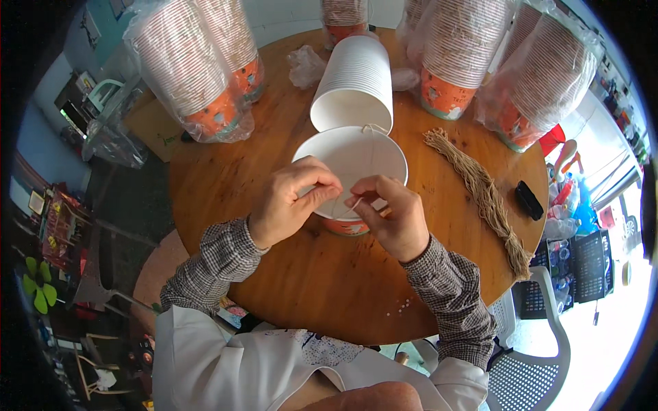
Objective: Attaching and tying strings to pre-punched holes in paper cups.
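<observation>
A paper bucket [329, 146], white inside and orange outside, stands in front of me on the round table. A thin pale string [372, 147] is looped at its far rim and runs across the opening toward my hands. My left hand [291, 198] is over the near left rim, thumb and forefinger pinched together on what looks like a thin strand of the string. My right hand [395, 218] is at the near right rim, closed in a pinch on a short pale end of the string. Gaps separate the two hands' fingertips.
Behind the bucket lies a stack of white buckets [356, 75]. Plastic-wrapped bucket stacks [181, 68] [456, 55] stand around the far edge of the wooden table [288, 274]. A bundle of twine [480, 188], a black case [528, 200] and small white bits [399, 307] lie right.
</observation>
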Motion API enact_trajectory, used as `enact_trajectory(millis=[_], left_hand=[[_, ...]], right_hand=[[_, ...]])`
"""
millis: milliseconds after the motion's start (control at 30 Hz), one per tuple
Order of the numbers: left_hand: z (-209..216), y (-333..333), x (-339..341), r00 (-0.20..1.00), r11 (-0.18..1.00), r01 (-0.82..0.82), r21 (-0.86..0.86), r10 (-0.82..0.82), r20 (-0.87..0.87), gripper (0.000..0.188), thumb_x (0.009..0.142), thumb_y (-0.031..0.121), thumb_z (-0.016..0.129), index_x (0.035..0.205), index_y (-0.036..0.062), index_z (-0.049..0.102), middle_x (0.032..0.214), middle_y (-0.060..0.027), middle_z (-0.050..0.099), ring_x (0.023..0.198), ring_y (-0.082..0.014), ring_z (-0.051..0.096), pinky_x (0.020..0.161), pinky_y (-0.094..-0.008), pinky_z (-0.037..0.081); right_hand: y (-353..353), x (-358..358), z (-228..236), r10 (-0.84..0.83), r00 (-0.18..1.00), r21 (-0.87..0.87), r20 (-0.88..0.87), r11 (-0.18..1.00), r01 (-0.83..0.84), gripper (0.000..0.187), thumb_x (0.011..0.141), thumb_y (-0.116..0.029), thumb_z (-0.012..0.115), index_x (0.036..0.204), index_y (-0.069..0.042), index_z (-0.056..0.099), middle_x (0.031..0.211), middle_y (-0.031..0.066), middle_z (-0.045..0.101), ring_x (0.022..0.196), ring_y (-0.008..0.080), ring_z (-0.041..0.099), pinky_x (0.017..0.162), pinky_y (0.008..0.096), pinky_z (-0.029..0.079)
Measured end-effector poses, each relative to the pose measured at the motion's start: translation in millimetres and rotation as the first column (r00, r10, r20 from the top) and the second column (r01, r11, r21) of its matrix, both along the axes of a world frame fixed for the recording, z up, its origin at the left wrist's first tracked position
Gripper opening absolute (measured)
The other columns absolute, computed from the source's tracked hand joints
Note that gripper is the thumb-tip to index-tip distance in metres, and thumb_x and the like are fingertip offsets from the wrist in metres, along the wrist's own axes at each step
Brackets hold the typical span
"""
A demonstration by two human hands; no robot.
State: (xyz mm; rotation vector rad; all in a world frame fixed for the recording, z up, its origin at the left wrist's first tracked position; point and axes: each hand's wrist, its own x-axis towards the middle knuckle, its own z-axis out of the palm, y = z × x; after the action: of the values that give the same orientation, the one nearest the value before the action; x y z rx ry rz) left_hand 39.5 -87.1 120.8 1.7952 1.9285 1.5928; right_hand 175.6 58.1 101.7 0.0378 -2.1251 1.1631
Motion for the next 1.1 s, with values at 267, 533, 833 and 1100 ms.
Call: enact_trajectory(millis=[267, 533, 833, 1100], left_hand=[[-9, 2, 16, 0.973, 0.988, -0.029, 0.152, 0.064, -0.224, 0.011, 0.082, 0.0, 0.067, 0.092, 0.0053, 0.068, 0.088, -0.0051, 0.055, 0.08, -0.016, 0.058, 0.065, -0.0278, 0.049], [-22, -10, 19, 0.975, 0.978, -0.167, 0.127, 0.183, -0.129, 0.03, 0.079, 0.017, 0.074, 0.103, 0.0054, 0.06, 0.089, -0.0049, 0.065, 0.085, -0.0218, 0.061, 0.09, -0.037, 0.044], [-30, 6, -9, 0.964, 0.97, -0.216, 0.109, 0.23, -0.132, 0.01, 0.079, 0.008, 0.071, 0.087, 0.0059, 0.065, 0.083, -0.0053, 0.069, 0.071, -0.0191, 0.067, 0.097, -0.0382, 0.041], [-17, 34, -55, 0.994, 0.999, -0.007, -0.049, 0.013, 0.113, 0.011, 0.085, 0.012, 0.068, 0.089, 0.0014, 0.068, 0.082, -0.0067, 0.069, 0.073, -0.0153, 0.068, 0.075, -0.0299, 0.053]], right_hand=[[0, 1, -5, 0.053, 0.999, 0.135, 0.012, 0.989, -0.054, 0.015, 0.079, -0.014, 0.072, 0.092, -0.009, 0.065, 0.08, 0.0019, 0.066, 0.065, 0.0169, 0.063, 0.101, 0.0408, 0.033], [0, -3, -6, -0.008, 1.0, 0.04, -0.029, 0.999, 0.01, 0.01, 0.079, -0.009, 0.07, 0.088, -0.008, 0.065, 0.083, 0.0003, 0.067, 0.066, 0.0172, 0.063, 0.101, 0.041, 0.031], [7, -19, 18, -0.147, 0.981, 0.183, -0.126, 0.969, 0.168, 0.009, 0.074, -0.003, 0.068, 0.081, -0.004, 0.061, 0.077, 0.0092, 0.064, 0.076, 0.0253, 0.063, 0.076, 0.0341, 0.047], [48, -63, 30, 0.069, 0.984, -0.017, 0.162, 0.998, -0.067, 0.008, 0.081, -0.004, 0.063, 0.086, 0.002, 0.06, 0.074, 0.0032, 0.061, 0.071, 0.0093, 0.058, 0.068, 0.0241, 0.047]])
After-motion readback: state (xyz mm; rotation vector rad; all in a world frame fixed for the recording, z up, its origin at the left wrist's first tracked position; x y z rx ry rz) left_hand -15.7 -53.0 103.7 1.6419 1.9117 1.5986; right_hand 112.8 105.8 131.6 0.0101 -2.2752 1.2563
